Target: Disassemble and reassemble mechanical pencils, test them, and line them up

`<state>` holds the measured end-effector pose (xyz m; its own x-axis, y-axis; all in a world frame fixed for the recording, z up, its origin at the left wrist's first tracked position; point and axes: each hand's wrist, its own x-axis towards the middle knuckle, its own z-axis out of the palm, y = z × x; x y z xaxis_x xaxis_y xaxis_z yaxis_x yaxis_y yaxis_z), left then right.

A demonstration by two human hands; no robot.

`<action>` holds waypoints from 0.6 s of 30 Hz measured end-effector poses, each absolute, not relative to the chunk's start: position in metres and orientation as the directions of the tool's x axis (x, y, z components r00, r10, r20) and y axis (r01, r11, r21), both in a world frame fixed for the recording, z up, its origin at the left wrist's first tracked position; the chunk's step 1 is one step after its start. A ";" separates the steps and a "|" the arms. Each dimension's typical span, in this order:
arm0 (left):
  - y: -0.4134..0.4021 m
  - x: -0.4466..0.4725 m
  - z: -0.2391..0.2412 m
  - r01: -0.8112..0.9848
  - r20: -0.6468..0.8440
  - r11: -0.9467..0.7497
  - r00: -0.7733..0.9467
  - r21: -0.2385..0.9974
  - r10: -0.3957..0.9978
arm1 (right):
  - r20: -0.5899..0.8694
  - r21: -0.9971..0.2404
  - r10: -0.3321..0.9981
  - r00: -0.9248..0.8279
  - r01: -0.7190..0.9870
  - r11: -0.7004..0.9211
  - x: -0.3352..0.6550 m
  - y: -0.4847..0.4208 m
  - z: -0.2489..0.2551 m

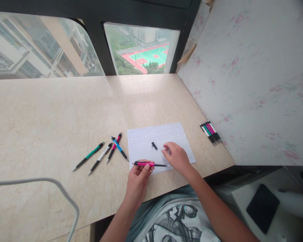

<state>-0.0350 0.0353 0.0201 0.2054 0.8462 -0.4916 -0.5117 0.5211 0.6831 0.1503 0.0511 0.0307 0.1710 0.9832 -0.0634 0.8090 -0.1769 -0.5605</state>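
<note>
My left hand (139, 178) grips a pink and black ballpoint pen (147, 164) between thumb and fingers. The pen lies level over the lower part of a written sheet of paper (164, 132), its tip pointing right. My right hand (176, 156) hovers at the paper's right side, fingers loosely curled, with a gap between thumb and forefinger and nothing visible in it. Just left of those fingertips, a small black pen cap (154, 145) rests on the sheet.
Left of the paper lie a green pen (89, 156), a white pen (100, 158), a pink pen (114, 148) and a blue pen (119, 148). Several pens (210, 131) sit in a row by the wall. A grey cable (53, 181) arcs over the table's left front.
</note>
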 end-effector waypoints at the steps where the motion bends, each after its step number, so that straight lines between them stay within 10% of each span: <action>1: 0.035 -0.035 0.020 -0.513 -0.488 0.518 0.205 0.684 0.848 | -0.051 -0.513 0.985 0.163 0.842 -0.166 0.146 0.055 0.028; 10: 0.037 -0.036 0.020 -0.531 -0.491 0.513 0.195 0.675 0.849 | -0.047 -0.363 0.980 0.193 0.911 -0.197 0.114 0.064 0.021; 18: 0.039 -0.038 0.020 -0.552 -0.469 0.484 0.182 0.679 0.864 | 0.035 -0.661 0.951 0.306 0.721 -0.208 0.144 0.054 0.017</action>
<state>-0.0379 0.0391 0.0200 0.1823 0.8644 -0.4687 -0.5516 0.4845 0.6790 0.1439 0.0541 0.0172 0.3059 0.9514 0.0347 0.7210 -0.2078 -0.6610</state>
